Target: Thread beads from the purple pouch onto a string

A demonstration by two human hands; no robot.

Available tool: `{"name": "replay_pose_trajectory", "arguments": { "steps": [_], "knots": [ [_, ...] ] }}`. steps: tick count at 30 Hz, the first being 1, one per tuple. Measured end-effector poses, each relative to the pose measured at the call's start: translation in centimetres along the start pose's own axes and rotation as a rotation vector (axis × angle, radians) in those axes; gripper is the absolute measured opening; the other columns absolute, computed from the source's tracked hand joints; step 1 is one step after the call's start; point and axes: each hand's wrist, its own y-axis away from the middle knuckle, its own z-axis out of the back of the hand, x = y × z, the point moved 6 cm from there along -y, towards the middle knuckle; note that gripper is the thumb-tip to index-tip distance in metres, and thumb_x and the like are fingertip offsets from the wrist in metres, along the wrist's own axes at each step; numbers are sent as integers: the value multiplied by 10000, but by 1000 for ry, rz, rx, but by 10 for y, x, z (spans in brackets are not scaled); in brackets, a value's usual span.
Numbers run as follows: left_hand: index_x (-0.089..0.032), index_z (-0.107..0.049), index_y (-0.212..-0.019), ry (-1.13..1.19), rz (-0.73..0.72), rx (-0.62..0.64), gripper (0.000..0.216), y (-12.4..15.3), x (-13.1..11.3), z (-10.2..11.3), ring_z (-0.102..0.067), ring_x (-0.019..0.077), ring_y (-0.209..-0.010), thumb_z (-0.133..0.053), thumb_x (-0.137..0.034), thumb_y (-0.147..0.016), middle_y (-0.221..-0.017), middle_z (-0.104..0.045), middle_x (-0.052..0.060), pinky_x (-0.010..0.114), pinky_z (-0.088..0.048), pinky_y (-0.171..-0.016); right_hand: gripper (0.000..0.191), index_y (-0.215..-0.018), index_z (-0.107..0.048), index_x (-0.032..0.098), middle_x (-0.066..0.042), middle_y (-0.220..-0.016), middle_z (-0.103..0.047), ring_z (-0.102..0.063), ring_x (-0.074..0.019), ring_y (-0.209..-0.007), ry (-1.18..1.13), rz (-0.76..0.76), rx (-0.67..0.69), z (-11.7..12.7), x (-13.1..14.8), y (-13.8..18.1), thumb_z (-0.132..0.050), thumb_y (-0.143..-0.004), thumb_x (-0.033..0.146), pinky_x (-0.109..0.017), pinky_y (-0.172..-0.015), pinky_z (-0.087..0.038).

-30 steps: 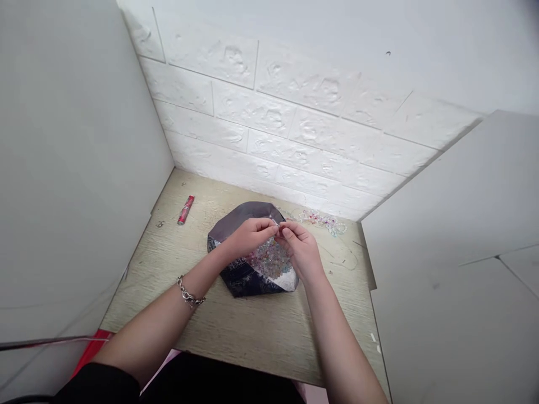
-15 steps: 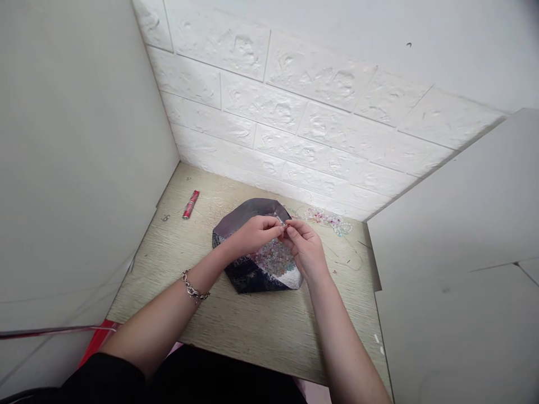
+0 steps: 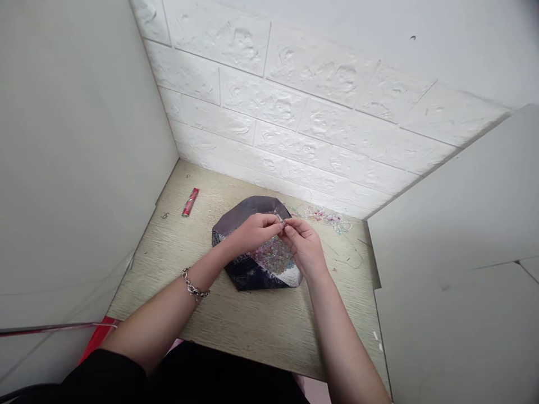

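Observation:
My left hand (image 3: 260,230) and my right hand (image 3: 306,247) meet fingertip to fingertip over a dark folded container (image 3: 248,275) full of small beads (image 3: 275,253). Both are closed in a pinch. A thin, pale, shiny piece (image 3: 279,216) shows at the left fingertips, and a tiny reddish spot appears between the hands. Both are too small to name. The beads are clear, pink and pale blue. Part of the container and its beads is hidden behind my hands.
A red tube (image 3: 191,202) lies at the table's left. Strung beads (image 3: 328,217) are heaped near the brick-patterned wall (image 3: 282,118), with thin thread (image 3: 356,258) trailing on the table (image 3: 256,325). Panels rise on the left (image 3: 80,140) and right (image 3: 455,241).
My hands stay pinched together above the container, with only slight finger movement. The camera's view has shifted a little.

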Motion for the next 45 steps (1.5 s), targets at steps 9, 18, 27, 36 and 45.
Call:
{"name": "replay_pose_trajectory", "arguments": {
  "steps": [9, 18, 27, 36, 45],
  "knots": [
    [-114, -546, -644, -42, 25, 5, 309, 0, 0, 2, -348, 73, -533, -385, -358, -740, -542, -385, -20, 196, -269, -475, 151, -726, -584, 204, 33, -672, -592, -539, -91, -656, 204, 29, 62, 3, 4, -1, -652, -597, 244, -234, -655, -421],
    [-141, -429, -523, 10, 69, 33, 320, 1, 1, 1, -294, 68, -482, -384, -382, -729, -494, -334, -30, 204, -233, -446, 133, -651, -560, 202, -12, -688, -552, -495, -131, -682, 1037, 496, 49, -13, 36, 15, -482, -744, 258, -256, -649, -375],
    [-131, -473, -575, 89, 94, 61, 345, 0, 7, 0, -235, 50, -457, -423, -441, -718, -491, -286, -43, 202, -180, -417, 126, -664, -556, 197, -38, -848, -583, -527, -137, -812, 1019, 580, 121, -21, 43, 22, -460, -745, 193, -268, -745, -392],
    [-129, -496, -609, 223, 115, 43, 291, 0, 3, -1, -302, 30, -414, -479, -405, -700, -490, -403, -40, 174, -228, -383, 116, -648, -571, 196, -41, -896, -587, -546, -157, -832, 524, 312, 53, -3, 29, 9, -537, -701, 293, -303, -709, -436],
    [-127, -570, -748, 221, 75, 71, 271, 0, -3, -2, -396, 38, -448, -481, -380, -711, -555, -478, -27, 172, -323, -421, 147, -698, -586, 203, -42, -926, -547, -494, -158, -921, 607, 395, -71, -2, 42, 12, -537, -695, 342, -263, -713, -424]
  ]
}}
